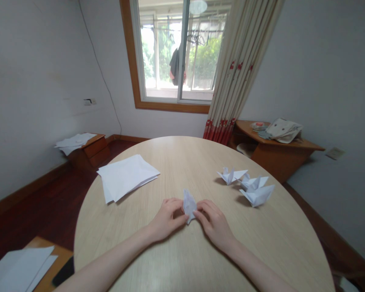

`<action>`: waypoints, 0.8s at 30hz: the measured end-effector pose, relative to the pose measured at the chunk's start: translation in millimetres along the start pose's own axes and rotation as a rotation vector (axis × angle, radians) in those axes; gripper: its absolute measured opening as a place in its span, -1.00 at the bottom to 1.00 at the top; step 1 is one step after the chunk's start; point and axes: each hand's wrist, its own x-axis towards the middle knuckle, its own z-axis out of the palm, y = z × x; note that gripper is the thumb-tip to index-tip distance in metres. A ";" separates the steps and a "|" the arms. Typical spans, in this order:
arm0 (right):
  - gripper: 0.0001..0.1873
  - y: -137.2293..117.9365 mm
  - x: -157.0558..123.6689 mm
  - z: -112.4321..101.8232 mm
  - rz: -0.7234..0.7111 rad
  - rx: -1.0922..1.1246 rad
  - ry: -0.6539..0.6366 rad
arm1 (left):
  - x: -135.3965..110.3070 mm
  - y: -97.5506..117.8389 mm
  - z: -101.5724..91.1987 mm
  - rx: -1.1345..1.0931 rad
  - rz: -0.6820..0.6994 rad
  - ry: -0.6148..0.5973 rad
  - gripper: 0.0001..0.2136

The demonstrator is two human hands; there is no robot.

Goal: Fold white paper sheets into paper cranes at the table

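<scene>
At the lower left of the frame, loose sheets lay on a wooden stand, with a dark object just beside them. Above those, at the middle left, more sheets covered part of a low cabinet. A stack of white paper, its edges out of line, sat on the left part of the round surface.

Just below the centre, I saw the left hand with its grip closed on the left side of the folded paper, which rose to a narrow tip between the hands. The right hand met it from the other side, thumb against the paper, so that grip was clamped on it too. Behind, at the upper middle, was a window, with a curtain to its right.

At the middle right, three cranes stood close together on the surface. Beyond them, a pale bag lay on a corner unit.
</scene>
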 end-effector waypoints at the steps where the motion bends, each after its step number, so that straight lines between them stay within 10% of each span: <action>1: -0.76 -0.3 0.0 0.0 0.005 0.011 -0.013 | 0.0 0.5 -0.5 -0.005 0.000 -0.009 -0.86; 24: -0.70 -4.5 0.9 -4.4 0.211 0.405 -0.180 | 3.7 -3.5 -5.6 -0.154 0.041 0.036 -0.84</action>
